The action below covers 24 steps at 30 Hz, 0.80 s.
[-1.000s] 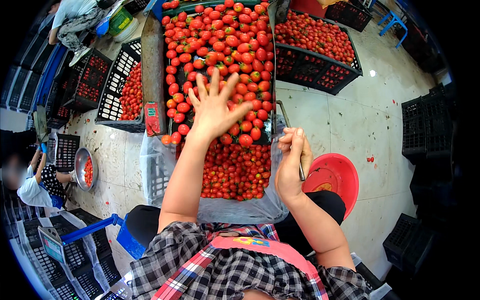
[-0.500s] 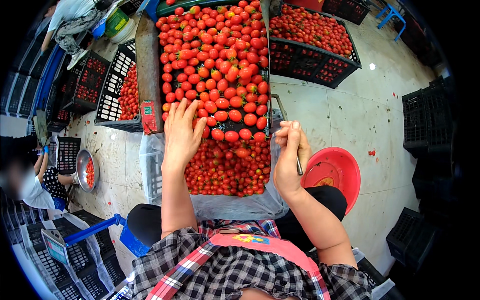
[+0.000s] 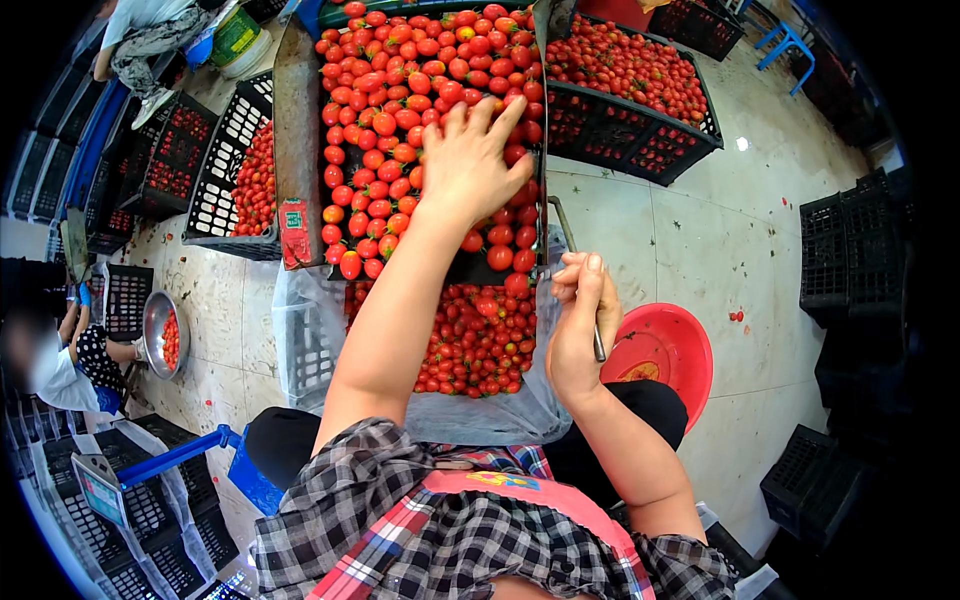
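Because I follow this from a distance, I begin nearest the body: a cloudy plastic liner (image 3: 485,425) drapes over a container, with heaped tomatoes (image 3: 480,345) inside. To the right, my right grip (image 3: 582,345) is closed around a thin metal rod (image 3: 561,222), whose upper end stands beside the tray (image 3: 465,268); a red basin (image 3: 690,350) sits on the floor just beyond. Further forward, my left grip (image 3: 472,168) is released, palm down and fingers spread over the loose tomatoes (image 3: 400,75) on the tray; how firmly it presses I cannot tell. They crowd the far part and thin out at the near end, where dark surface shows.

I would judge a flat, light palm best here: roll the fruit apart rather than pinch it, since ripe skins could bruise, and hold the rod steady meanwhile.

Farther out, a black crate (image 3: 630,137) full of tomatoes stands right of the tray; at far left, a co-worker (image 3: 60,365) sits near a metal bowl (image 3: 151,330).
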### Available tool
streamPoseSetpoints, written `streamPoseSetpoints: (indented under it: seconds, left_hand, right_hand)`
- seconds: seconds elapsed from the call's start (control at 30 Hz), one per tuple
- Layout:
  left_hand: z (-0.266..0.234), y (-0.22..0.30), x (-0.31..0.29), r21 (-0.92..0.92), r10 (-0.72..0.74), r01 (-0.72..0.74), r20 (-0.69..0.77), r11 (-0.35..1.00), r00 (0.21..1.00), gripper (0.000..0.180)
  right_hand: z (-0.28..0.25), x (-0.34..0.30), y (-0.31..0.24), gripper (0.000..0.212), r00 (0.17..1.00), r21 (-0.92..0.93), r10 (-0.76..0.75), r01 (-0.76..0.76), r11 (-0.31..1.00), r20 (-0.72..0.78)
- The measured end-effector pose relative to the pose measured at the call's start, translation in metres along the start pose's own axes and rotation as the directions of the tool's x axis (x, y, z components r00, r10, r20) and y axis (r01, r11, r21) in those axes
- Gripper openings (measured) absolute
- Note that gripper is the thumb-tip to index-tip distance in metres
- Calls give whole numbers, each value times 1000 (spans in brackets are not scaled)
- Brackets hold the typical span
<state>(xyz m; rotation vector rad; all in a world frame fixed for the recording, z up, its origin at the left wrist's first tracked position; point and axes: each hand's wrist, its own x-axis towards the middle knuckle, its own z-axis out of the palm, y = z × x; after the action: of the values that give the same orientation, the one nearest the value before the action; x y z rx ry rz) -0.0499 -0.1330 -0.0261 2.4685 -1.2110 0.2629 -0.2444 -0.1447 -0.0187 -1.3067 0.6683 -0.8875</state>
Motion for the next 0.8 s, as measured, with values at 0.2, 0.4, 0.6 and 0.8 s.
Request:
streamPoseSetpoints:
  seconds: [0.2, 0.4, 0.6, 0.8]
  left_hand:
    - [-41, -23, -77, 118, -142, 115, 249, 986, 958, 76]
    - [-84, -56, -61, -322, -67, 121, 173, 939, 983, 28]
    - [-9, -127, -20, 60, -303, 311, -118, 949, 946, 58]
    - [-50, -73, -63, 49, -172, 164, 280, 985, 944, 55]
  right_hand:
    - [2, -1, -1, 39, 1000, 26, 6, -6, 1000, -4]
    - [2, 1, 0, 40, 999, 44, 3, -1, 999, -33]
    - [4, 1, 3, 40, 1000, 35, -17, 17, 999, -15]
    - [1, 1, 2, 40, 999, 36, -31, 32, 999, -31]
